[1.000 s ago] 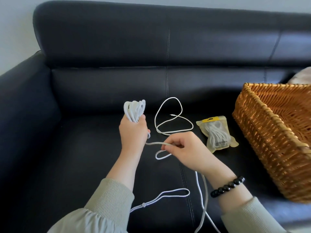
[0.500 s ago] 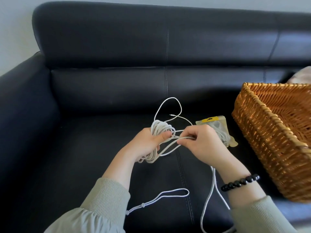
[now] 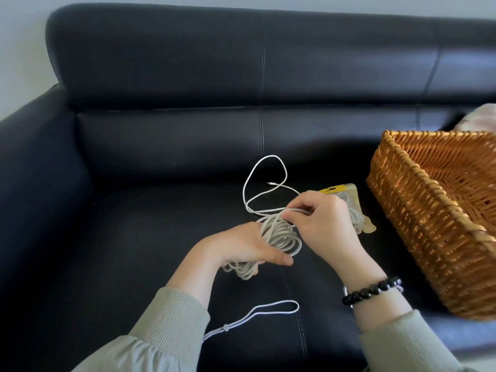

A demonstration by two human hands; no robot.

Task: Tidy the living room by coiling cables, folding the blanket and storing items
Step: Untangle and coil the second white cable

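Observation:
A bundle of white cable loops [image 3: 281, 237] is wound around my left hand [image 3: 239, 251], which holds it low over the black sofa seat. My right hand [image 3: 322, 226], with a black bead bracelet on the wrist, pinches a strand of the same cable just above the bundle. A loose length of white cable [image 3: 257, 181] lies in an open loop on the seat behind both hands, its small plug end showing. A clear pouch with a yellow top [image 3: 349, 194] holding another white cable lies partly hidden behind my right hand.
A wicker basket [image 3: 418, 210] stands on the sofa seat at the right, its inside bare where visible. A pale fabric item [image 3: 480, 119] shows behind it. A thin white cord loop with a small bead [image 3: 268, 310] lies on the seat near my left sleeve.
My left hand has come down and turned over with the coil. My right hand has moved up and right, laying another strand over the bundle; less loose cable lies on the seat.

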